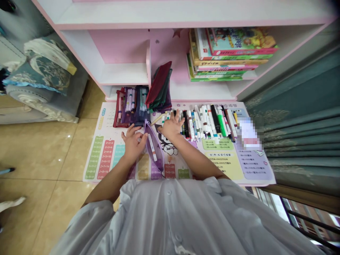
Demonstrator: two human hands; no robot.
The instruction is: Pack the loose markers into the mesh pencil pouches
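My left hand (134,141) pinches the edge of a purple mesh zip pouch (159,157) between thumb and fingers. The pouch gapes open, and one white marker (152,147) lies in it. My right hand (171,126) has its fingers spread over the left end of a long row of markers (203,122); whether it touches any is hard to see. Beyond my left hand lie filled pouches: a red one (116,118), a purple one (130,115) and a dark blue one (145,114).
A pile of flat mesh pouches (160,85) leans by the shelf divider (148,63). Stacked books (223,63) occupy the right shelf. A blurred-out rectangular object (249,132) lies at the desk mat's (225,166) right side. A curtain (297,124) hangs at right.
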